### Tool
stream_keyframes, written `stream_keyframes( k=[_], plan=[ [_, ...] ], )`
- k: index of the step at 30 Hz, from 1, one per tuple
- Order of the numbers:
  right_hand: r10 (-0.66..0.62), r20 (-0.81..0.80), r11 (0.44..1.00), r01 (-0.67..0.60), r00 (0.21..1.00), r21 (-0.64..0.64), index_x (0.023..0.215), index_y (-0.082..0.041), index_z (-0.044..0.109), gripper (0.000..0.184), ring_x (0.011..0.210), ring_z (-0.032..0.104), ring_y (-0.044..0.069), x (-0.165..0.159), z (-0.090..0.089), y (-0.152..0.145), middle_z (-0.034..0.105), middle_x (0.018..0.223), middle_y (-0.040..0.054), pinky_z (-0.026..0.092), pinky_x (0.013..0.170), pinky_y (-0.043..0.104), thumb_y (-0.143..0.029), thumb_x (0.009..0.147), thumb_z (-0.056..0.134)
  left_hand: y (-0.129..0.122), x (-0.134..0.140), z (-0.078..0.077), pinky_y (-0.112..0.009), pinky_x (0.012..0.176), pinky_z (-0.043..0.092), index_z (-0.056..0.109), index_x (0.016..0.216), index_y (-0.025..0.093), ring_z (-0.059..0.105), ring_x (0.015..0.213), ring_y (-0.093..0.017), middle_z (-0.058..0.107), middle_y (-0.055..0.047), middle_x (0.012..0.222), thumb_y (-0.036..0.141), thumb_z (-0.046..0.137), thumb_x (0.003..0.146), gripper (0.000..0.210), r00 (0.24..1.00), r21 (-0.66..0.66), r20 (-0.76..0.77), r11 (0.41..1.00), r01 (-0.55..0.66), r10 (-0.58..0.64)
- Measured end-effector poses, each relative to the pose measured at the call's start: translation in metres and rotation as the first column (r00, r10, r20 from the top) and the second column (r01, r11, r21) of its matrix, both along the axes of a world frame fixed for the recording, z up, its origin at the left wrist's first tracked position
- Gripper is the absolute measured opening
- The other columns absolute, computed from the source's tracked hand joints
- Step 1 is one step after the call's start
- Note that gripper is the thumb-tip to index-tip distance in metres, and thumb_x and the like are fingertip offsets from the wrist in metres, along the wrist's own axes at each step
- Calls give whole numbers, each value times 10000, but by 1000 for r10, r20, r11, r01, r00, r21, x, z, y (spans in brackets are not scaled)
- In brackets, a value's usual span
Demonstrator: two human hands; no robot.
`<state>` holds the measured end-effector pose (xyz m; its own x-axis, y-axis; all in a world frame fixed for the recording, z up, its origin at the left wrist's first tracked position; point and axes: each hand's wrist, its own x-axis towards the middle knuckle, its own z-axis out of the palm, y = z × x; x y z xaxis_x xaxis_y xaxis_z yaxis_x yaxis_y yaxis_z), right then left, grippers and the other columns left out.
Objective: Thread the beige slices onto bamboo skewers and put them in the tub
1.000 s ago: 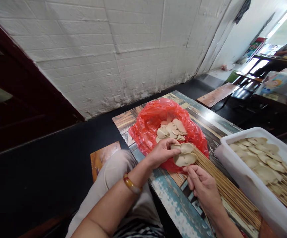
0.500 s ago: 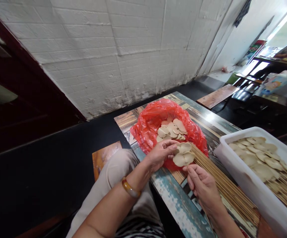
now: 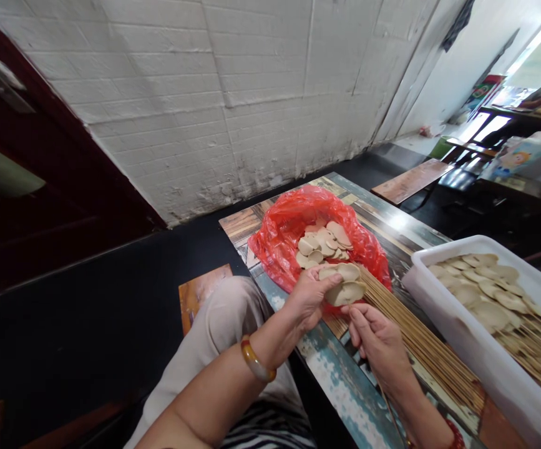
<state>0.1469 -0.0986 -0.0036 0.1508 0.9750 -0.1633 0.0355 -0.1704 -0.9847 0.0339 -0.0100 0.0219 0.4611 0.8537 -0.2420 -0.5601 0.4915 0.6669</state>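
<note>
My left hand (image 3: 310,296) is closed on a few thin, pale beige round slices (image 3: 347,293), its thumb lying over them. Close by, my right hand (image 3: 375,333) pinches a thin bamboo skewer (image 3: 393,408) near the slices' lower edge. The skewer's shaft runs back under my right wrist; its tip is hidden at the slices. Just beyond my left hand, a crumpled red plastic bag (image 3: 277,227) lies open with more loose slices (image 3: 329,240) inside. A bundle of bare bamboo skewers (image 3: 424,349) lies on the table beside my right hand.
A white plastic tub (image 3: 443,318) at the right holds skewered slices (image 3: 490,290). All this stands on a patchwork-patterned table (image 3: 368,212). Beyond are a wooden bench (image 3: 413,181) and a cluttered table. A white brick wall (image 3: 251,87) runs behind, with a dark red door at left.
My left hand has shifted slightly right, and its thumb now covers part of the slices, which have tilted. My right hand keeps its pinch on the skewer close to them.
</note>
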Motion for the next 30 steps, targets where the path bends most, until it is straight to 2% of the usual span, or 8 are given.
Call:
stream_keyframes(
  k=[4, 9, 15, 22, 30],
  plan=[
    [53, 128, 998, -56, 990, 16, 913, -166, 589, 291, 360, 365, 51, -1, 1, -1, 443, 467, -78, 284, 362, 164, -427, 836, 484, 9, -9, 5, -256, 637, 480, 641, 936, 103, 615, 648, -143, 678, -76, 802, 272, 761, 549, 439, 994, 20, -23, 994, -103, 104],
    [43, 267, 995, -65, 963, 72, 845, -166, 613, 288, 381, 391, 81, -3, 3, -3, 397, 425, -79, 308, 399, 190, -420, 837, 475, 11, -15, 12, -252, 615, 486, 650, 900, 99, 609, 635, -135, 680, -89, 834, 294, 738, 587, 379, 994, 56, -20, 993, -103, 105],
    [5, 294, 996, -30, 956, 81, 870, -170, 615, 298, 391, 397, 102, -5, 0, -4, 400, 435, -73, 319, 409, 207, -424, 838, 462, 7, -10, 9, -265, 665, 480, 663, 879, 81, 621, 676, -161, 684, -95, 786, 299, 757, 556, 401, 991, 60, -31, 990, -130, 132],
    [-13, 319, 996, -15, 948, 84, 840, -184, 623, 280, 405, 400, 109, -9, 4, -7, 396, 446, -63, 323, 422, 213, -417, 835, 468, 5, -8, 2, -250, 566, 461, 651, 855, 92, 580, 565, -128, 669, -72, 729, 329, 775, 516, 432, 984, 51, -70, 986, -161, 165],
    [-15, 323, 997, -11, 946, 81, 852, -183, 615, 282, 400, 402, 110, -8, 3, -6, 401, 442, -65, 319, 425, 216, -422, 837, 465, 3, -6, 0, -237, 569, 458, 638, 837, 85, 561, 550, -108, 653, -58, 689, 310, 779, 514, 418, 986, 34, -66, 988, -149, 151]
  ],
)
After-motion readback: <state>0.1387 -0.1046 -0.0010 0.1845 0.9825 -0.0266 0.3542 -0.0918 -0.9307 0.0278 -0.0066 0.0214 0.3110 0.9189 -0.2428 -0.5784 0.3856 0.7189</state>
